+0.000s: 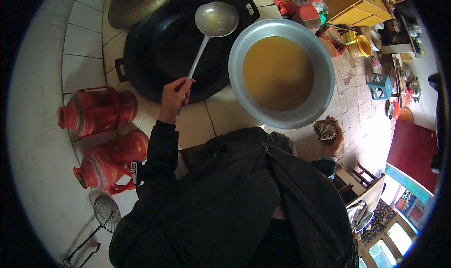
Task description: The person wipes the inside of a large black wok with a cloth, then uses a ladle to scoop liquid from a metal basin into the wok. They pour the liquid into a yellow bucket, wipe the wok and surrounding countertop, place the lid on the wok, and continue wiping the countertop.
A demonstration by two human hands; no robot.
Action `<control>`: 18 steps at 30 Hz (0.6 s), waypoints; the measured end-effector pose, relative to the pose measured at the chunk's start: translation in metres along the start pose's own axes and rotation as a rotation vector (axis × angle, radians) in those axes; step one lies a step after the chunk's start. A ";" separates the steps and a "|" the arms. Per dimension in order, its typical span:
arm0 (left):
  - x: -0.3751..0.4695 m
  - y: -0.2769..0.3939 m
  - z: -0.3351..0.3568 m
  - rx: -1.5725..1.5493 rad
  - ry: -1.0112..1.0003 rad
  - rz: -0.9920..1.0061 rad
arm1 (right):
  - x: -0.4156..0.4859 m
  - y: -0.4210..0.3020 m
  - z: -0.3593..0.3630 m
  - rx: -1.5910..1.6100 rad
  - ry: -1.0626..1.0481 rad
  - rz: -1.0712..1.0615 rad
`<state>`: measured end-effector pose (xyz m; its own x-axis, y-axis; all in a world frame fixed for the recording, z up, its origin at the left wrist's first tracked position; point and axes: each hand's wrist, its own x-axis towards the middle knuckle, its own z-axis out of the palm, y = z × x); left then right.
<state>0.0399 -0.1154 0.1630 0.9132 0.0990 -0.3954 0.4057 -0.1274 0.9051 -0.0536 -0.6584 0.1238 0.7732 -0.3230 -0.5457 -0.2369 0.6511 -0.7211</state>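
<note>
My left hand (174, 97) grips the handle of a large metal ladle (216, 19). The ladle's bowl, with a little wetness inside, hangs over a big black wok (172, 53) with loop handles. To the right of the wok is a wide aluminium basin (323, 74) holding cloudy yellow-brown liquid (278, 67). Below the basin's right side, my right hand (333, 139) holds a crumpled grey-brown wad (325, 130), perhaps a rag; its exact kind is unclear. That wad is apart from the basin.
A round metal lid (141, 3) leans behind the wok on the tiled stove top (192, 125). Two red thermos flasks (102, 111) are at the left, above a wire skimmer (106, 213). Across the brick floor (356, 92) are a teal stool (380, 87) and a yellow bucket (360, 46).
</note>
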 end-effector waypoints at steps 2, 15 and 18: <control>-0.014 0.010 0.005 0.088 -0.010 0.041 | 0.001 0.000 0.001 -0.016 -0.003 -0.021; 0.005 -0.001 0.000 0.842 0.363 0.759 | 0.006 0.002 -0.009 -0.016 -0.003 -0.014; 0.042 -0.031 -0.032 0.986 0.443 0.504 | 0.003 0.001 -0.005 0.001 0.000 0.002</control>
<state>0.0647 -0.0754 0.1237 0.9638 0.1275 0.2343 0.0372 -0.9340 0.3554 -0.0539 -0.6620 0.1190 0.7727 -0.3215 -0.5473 -0.2379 0.6527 -0.7193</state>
